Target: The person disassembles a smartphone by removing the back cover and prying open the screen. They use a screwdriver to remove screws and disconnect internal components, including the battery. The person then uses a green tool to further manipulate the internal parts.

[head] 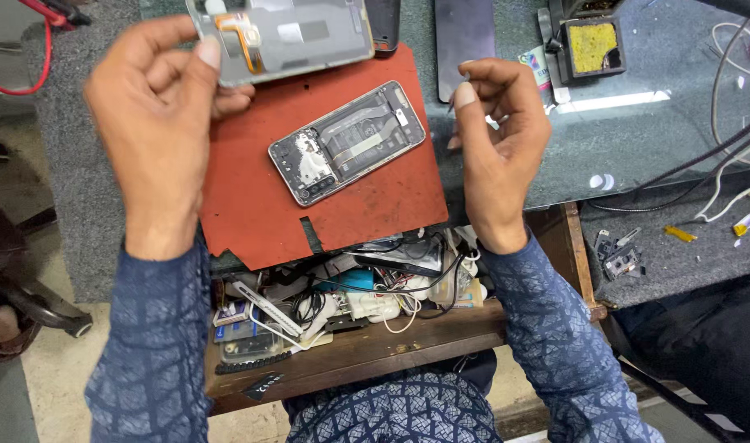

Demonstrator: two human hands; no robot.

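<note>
A dark rectangular phone screen panel [463, 37] lies on the bench's far side, a small colourful sticker [537, 66] just right of it.

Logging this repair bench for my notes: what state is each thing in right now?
Left hand: raised, gripping the phone panel.
Phone panel: held above the mat, inner side showing.
Right hand: curled, pinching a thin tool too small to identify.
Opened phone: back off, internals exposed, flat on the red mat.
Drawer: pulled open, cluttered.
</note>
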